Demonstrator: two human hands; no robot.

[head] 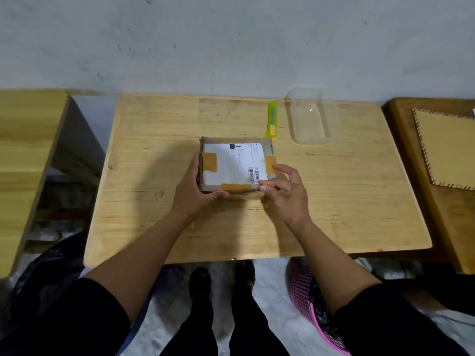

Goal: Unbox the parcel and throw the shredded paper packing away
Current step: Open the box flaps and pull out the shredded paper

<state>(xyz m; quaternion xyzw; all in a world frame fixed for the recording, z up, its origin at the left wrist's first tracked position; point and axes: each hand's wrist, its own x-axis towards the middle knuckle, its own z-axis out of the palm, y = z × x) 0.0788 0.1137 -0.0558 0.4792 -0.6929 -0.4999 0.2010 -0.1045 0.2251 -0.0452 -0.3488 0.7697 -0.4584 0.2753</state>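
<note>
A small cardboard parcel (pixel 235 163) lies closed on the wooden table (pixel 334 196), with a white shipping label and brown tape strips on its top. My left hand (pixel 196 191) grips its left side and near left corner. My right hand (pixel 285 188) pinches at the near right edge, thumb and forefinger on the tape there. A green and yellow utility knife (pixel 271 119) lies just behind the parcel. No shredded paper is visible.
A clear plastic container (pixel 309 116) stands at the back right of the table. A pink basket (pixel 305 304) lined with a black bag sits on the floor to the right of my legs. Wooden furniture flanks both sides; a tan board (pixel 447 147) lies on the right one.
</note>
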